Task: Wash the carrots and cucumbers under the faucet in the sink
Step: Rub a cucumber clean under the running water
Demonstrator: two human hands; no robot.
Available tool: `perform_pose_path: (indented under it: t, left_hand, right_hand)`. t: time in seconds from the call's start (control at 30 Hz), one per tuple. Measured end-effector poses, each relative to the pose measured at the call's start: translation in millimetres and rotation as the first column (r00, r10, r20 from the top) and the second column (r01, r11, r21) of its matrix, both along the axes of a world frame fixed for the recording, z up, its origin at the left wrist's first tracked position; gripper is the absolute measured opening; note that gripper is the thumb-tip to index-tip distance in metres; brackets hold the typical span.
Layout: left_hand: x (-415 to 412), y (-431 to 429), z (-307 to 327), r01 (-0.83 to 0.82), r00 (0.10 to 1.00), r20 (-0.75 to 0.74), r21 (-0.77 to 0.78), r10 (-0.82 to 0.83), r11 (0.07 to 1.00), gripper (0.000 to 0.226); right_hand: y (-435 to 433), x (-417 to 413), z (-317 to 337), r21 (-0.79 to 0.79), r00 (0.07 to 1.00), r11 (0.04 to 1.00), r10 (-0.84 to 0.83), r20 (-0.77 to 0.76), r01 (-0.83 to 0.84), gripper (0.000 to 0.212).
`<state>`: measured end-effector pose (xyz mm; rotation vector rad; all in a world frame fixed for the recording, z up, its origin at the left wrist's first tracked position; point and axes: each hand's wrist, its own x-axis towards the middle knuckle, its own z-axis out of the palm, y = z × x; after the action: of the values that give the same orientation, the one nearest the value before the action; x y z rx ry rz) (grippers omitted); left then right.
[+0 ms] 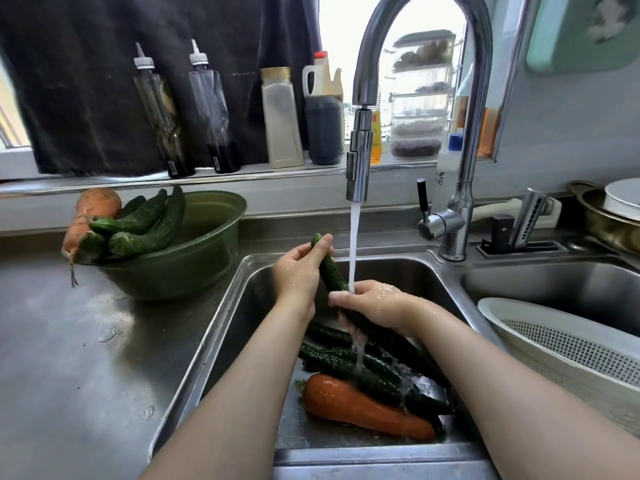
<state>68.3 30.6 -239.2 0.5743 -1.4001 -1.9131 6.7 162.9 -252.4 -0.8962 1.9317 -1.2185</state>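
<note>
Directly under the water stream (354, 237), a dark green cucumber (331, 274) is held tilted over the left sink (214, 327), its tip pointing to eleven o'clock and its lower end to five. The left hand (299, 268) grips the upper end, fingers curled round it. The right hand (372, 303), wet, is wrapped round the middle, and the stream lands on its fingers. The water falls from the chrome faucet (360, 157) at twelve o'clock of the hands.

At six o'clock, on the sink floor, lie several bumpy cucumbers (329, 358) and one fat carrot (360, 407), touching one another. At ten o'clock a green bowl (194, 268) stands on the steel tabletop (69, 358); piled cucumbers (145, 220) and orange carrots (98, 202) lean over its left rim. At four o'clock a white colander (554, 344) sits at the right basin (554, 289). Sauce bottles (211, 109) line the window sill from ten to twelve o'clock.
</note>
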Motion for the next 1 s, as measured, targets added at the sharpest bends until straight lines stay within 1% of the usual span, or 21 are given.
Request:
perform_pose_path:
  t: [0.07, 0.13, 0.17, 0.23, 0.27, 0.3, 0.33, 0.37, 0.43, 0.5, 0.57, 0.63, 0.7, 0.73, 0.8, 0.83, 0.87, 0.9, 0.93, 0.97, 1.0]
  left_hand:
    - [1, -3, -2, 0.033, 0.999, 0.018, 0.011, -0.034, 0.999, 0.019]
    - [0, -8, -4, 0.129, 0.992, 0.008, 0.036, -0.130, 0.991, 0.023]
    - [-1, -11, -5, 0.211, 0.977, 0.003, 0.051, -0.212, 0.976, 0.026]
    - [0, -16, -6, 0.363, 0.931, 0.003, 0.090, -0.365, 0.927, 0.034]
    - [-1, -18, -7, 0.398, 0.917, -0.010, 0.115, -0.400, 0.910, 0.035]
    - [-1, -18, -7, 0.405, 0.914, -0.040, 0.137, -0.404, 0.904, 0.034]
    - [-1, -19, -7, 0.387, 0.922, -0.068, 0.155, -0.381, 0.909, 0.032]
    - [-1, -18, -6, 0.357, 0.934, -0.085, 0.160, -0.348, 0.920, 0.030]
    - [0, -19, -4, 0.284, 0.958, -0.100, 0.177, -0.270, 0.942, 0.025]
    - [-1, -21, -4, 0.210, 0.974, -0.131, 0.209, -0.185, 0.955, 0.021]
    - [0, -24, -3, 0.135, 0.985, -0.137, 0.227, -0.105, 0.964, 0.014]
    - [0, -23, 0, 0.121, 0.987, -0.135, 0.237, -0.090, 0.964, 0.015]
    - [2, -21, 2, 0.162, 0.981, -0.144, 0.247, -0.129, 0.955, 0.023]
    - [2, -20, 3, 0.185, 0.978, -0.134, 0.233, -0.157, 0.955, 0.023]
    - [2, -17, 3, 0.236, 0.971, -0.077, 0.167, -0.226, 0.957, 0.022]
    - [3, -16, 3, 0.274, 0.962, -0.056, 0.160, -0.269, 0.948, 0.025]
    - [4, -15, 3, 0.327, 0.945, -0.054, 0.186, -0.323, 0.927, 0.029]
    - [4, -14, 3, 0.382, 0.924, -0.056, 0.207, -0.379, 0.901, 0.032]
    - [5, -14, 3, 0.430, 0.902, -0.059, 0.215, -0.428, 0.877, 0.034]
    - [5, -15, 2, 0.466, 0.883, -0.056, 0.203, -0.465, 0.861, 0.035]
    - [6, -14, 1, 0.480, 0.876, -0.046, 0.184, -0.480, 0.858, 0.034]
  right_hand:
    - [0, 5, 2, 0.042, 0.990, 0.998, -0.032, -0.135, 0.038, 0.038]
    - [-5, 9, 6, 0.041, 0.961, 0.996, -0.071, -0.268, 0.085, 0.045]
    - [-7, 12, 8, 0.013, 0.956, 0.994, -0.104, -0.274, 0.112, 0.051]
    - [-12, 18, 11, -0.037, 0.960, 0.988, -0.153, -0.234, 0.149, 0.064]
    - [-13, 20, 12, -0.062, 0.964, 0.987, -0.159, -0.214, 0.149, 0.064]
    - [-16, 22, 13, -0.091, 0.967, 0.986, -0.154, -0.204, 0.138, 0.057]
    - [-18, 22, 13, -0.111, 0.962, 0.985, -0.152, -0.227, 0.130, 0.047]
    - [-19, 22, 14, -0.089, 0.942, 0.987, -0.158, -0.296, 0.137, 0.045]
    - [-20, 21, 17, -0.002, 0.882, 0.988, -0.139, -0.450, 0.154, 0.057]
    - [-20, 22, 18, 0.043, 0.855, 0.994, -0.068, -0.514, 0.105, 0.066]
    - [-20, 20, 14, 0.132, 0.793, 0.987, 0.010, -0.610, 0.089, 0.070]
    - [-19, 20, 11, 0.148, 0.739, 0.980, 0.002, -0.674, 0.132, 0.060]
    - [-21, 21, 11, 0.100, 0.681, 0.977, -0.055, -0.730, 0.187, 0.043]
    - [-23, 21, 11, 0.076, 0.671, 0.975, -0.086, -0.736, 0.209, 0.040]
    - [-25, 22, 11, 0.029, 0.685, 0.966, -0.160, -0.711, 0.256, 0.049]
    - [-26, 21, 11, 0.020, 0.684, 0.966, -0.167, -0.710, 0.257, 0.051]
    - [-26, 21, 12, 0.004, 0.694, 0.969, -0.175, -0.699, 0.248, 0.048]
    - [-25, 21, 13, -0.026, 0.727, 0.972, -0.192, -0.659, 0.232, 0.045]
    - [-23, 20, 15, -0.071, 0.810, 0.970, -0.234, -0.538, 0.233, 0.050]
    - [-21, 20, 17, -0.123, 0.897, 0.960, -0.280, -0.343, 0.253, 0.061]
    - [-17, 22, 20, -0.145, 0.945, 0.945, -0.310, -0.103, 0.294, 0.070]
